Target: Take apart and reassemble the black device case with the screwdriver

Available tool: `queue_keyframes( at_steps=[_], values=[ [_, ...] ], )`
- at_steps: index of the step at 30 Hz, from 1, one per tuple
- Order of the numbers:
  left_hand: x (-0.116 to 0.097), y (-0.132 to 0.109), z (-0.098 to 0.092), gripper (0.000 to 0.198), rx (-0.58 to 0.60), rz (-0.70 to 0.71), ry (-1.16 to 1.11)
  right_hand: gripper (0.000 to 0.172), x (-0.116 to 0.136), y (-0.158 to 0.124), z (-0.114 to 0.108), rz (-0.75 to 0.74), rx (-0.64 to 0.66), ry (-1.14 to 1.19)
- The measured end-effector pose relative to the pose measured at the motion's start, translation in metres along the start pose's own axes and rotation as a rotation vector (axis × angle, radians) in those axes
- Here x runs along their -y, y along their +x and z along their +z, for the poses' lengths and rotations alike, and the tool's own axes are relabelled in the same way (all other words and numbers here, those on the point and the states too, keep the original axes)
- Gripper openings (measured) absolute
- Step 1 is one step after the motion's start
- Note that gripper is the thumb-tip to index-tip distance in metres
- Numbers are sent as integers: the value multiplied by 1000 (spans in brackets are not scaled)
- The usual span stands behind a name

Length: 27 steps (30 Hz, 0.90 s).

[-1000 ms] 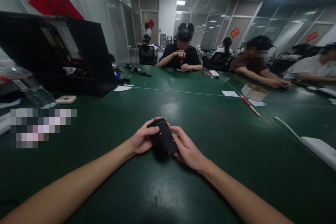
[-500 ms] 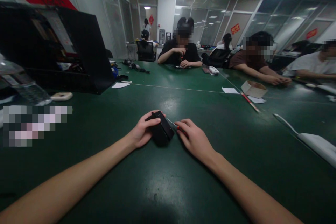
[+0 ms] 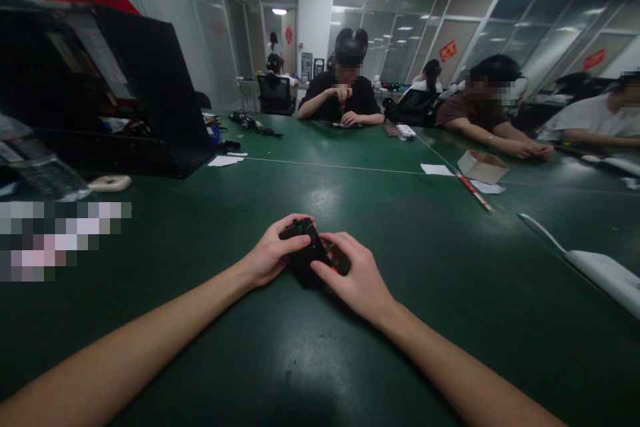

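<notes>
In the head view, my left hand (image 3: 273, 252) grips a small black box-shaped device (image 3: 306, 255) just above the table, thumb across its upper face. A speck of green shows near its top end. My right hand (image 3: 357, 273) is curled at the device's right side, its thumb near the lower edge. Under its fingers a red-orange bit of the screwdriver (image 3: 334, 270) shows; the shaft is hidden. A dark part lies between the right fingers and thumb, and I cannot tell whether it belongs to the device.
The green table (image 3: 225, 347) spreads around my hands. A black open case (image 3: 180, 100) and a plastic bottle (image 3: 40, 160) stand at left. A small box (image 3: 483, 167), a red stick (image 3: 475, 192) and a white power strip (image 3: 603, 275) lie at right. Several people sit across.
My right hand has moved left from beside the device onto its right side, its fingers now around that edge. The screwdriver's thin shaft no longer shows. The view has shifted slightly.
</notes>
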State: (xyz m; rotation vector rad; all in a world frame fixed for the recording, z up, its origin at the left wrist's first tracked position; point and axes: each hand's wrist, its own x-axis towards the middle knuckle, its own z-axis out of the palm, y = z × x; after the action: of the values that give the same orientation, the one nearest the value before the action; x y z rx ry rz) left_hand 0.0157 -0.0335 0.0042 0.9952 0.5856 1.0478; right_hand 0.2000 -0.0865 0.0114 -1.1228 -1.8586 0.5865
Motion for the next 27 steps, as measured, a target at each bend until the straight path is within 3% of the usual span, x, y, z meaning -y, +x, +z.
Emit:
queue_keyframes(
  at_steps=[10,17,19,23,27],
  values=[
    [-2,-1,3,59,-30,-25,-41,33,-7,0,-3,163,-26,252],
    [9,0,-2,49,-80,208,274,30,2,-5,-5,-132,-168,7],
    [9,-1,-2,48,-75,225,247,29,2,-4,-4,-32,-182,155],
    [3,-3,3,50,-67,157,-20,29,-2,3,-1,346,-193,696],
    [-7,-6,8,50,-106,75,-198,28,4,10,-3,457,-130,879]
  ],
)
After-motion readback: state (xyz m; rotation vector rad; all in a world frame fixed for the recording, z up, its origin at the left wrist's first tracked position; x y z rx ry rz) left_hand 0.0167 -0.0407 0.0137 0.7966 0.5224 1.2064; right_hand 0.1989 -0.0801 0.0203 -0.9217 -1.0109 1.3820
